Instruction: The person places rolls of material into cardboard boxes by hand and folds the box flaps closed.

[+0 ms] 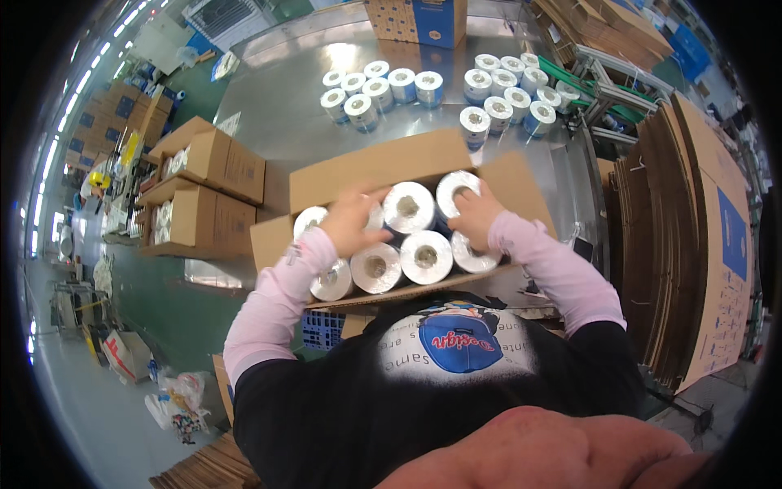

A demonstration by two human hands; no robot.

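An open cardboard box [383, 173] stands in front of me, its flaps folded out. Inside, white wrapped rolls with hollow cores are packed upright in two rows, among them a front roll [426, 257]. My left hand [352, 223] reaches into the back row, thumb and fingers curved round a roll [374, 217] that it mostly covers. At the back right corner my right hand [478, 217] grips the top of another roll [457, 187], fingertips by its core. The palms hide part of both rolls.
Two groups of rolls, a left group [377, 91] and a right group [503, 83], stand farther back on the metal table [281, 98]. Filled cartons [232, 163] are at left. Flattened cardboard [692, 244] leans at right, and a printed carton [419, 23] sits at the back.
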